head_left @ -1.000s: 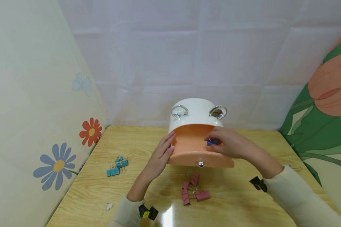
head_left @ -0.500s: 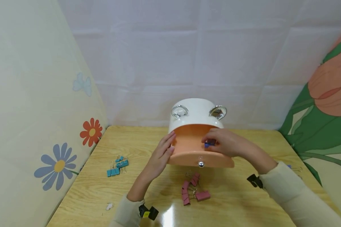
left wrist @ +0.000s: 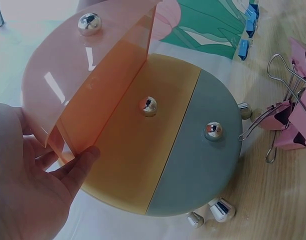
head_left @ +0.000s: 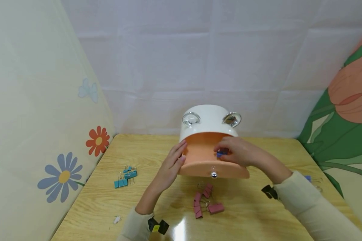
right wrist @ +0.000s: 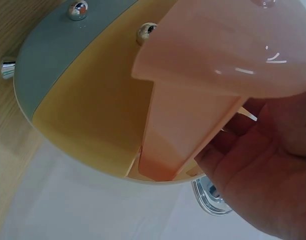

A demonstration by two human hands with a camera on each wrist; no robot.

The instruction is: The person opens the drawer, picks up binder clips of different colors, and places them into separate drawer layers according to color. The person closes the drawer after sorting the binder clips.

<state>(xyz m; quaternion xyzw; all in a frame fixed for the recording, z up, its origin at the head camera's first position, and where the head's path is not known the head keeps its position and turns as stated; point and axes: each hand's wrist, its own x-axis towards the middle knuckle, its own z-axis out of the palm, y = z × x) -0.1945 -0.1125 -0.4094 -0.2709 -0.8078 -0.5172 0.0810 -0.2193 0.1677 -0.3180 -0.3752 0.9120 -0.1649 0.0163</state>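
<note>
A white rounded cabinet has its peach drawer pulled out at the top. Below it, the left wrist view shows a yellow drawer front and a grey-green one, each with a silver knob. My left hand rests along the open drawer's left side, fingers fairly straight against its edge. Over the drawer's right side reaches my right hand, pinching a blue binder clip inside the drawer. In the right wrist view the drawer wall hides the clip and fingertips.
Pink binder clips lie on the wooden table in front of the cabinet. Teal binder clips sit to the left, near a small white scrap. More blue clips are at the far right, partly behind my sleeve.
My right hand has shifted slightly left and deeper into the drawer with the blue binder clip. The left hand stays at the drawer's left edge.
</note>
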